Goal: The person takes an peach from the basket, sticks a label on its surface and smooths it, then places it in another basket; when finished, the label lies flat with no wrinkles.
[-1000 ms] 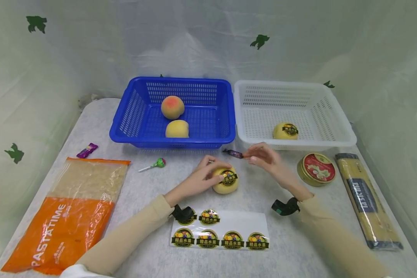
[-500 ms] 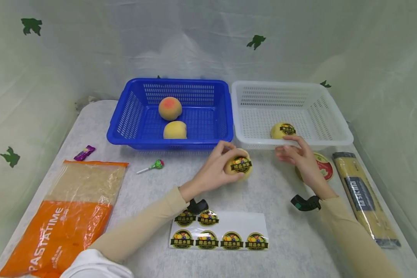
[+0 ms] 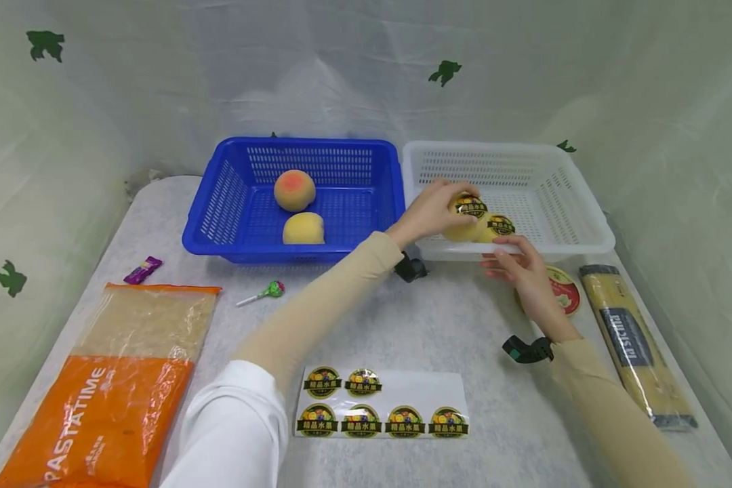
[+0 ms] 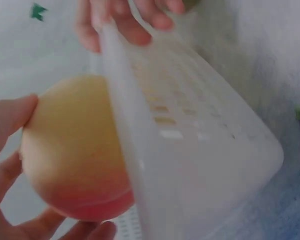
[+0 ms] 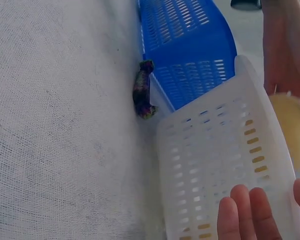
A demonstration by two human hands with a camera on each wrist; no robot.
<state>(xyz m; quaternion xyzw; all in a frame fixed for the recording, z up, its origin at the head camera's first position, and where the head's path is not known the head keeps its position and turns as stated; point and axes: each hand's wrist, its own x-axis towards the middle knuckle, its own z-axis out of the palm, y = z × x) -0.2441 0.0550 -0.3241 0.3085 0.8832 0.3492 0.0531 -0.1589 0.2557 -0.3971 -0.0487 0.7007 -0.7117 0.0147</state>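
Observation:
My left hand (image 3: 432, 213) grips a peach (image 4: 80, 150) bearing a round black-and-gold sticker, inside the white basket (image 3: 555, 247). Fingers and thumb curl round the fruit in the left wrist view. Right beside it in that basket sits another stickered peach (image 3: 501, 229). At the basket's front rim, my right hand (image 3: 533, 288) pinches the wall, with several fingers (image 5: 242, 215) outside and one digit over the inner side. Two unstickered peaches, one red-topped peach (image 3: 295, 190) and one yellow peach (image 3: 303, 229), lie in the blue basket (image 3: 293, 251).
A sticker sheet (image 3: 421, 386) lies at the front. Around it are a pasta bag (image 3: 110, 407), purple candy (image 3: 143, 270), lollipop (image 3: 273, 289), noodle pack (image 3: 634, 346) and a round tin (image 3: 566, 291) partly behind my right hand. Dark wrapped candy (image 5: 143, 90) lies by the baskets.
My left hand has lifted the stickered peach off the table and carried it up and right into the white basket. My right hand has moved right, from the dark candy to the basket rim.

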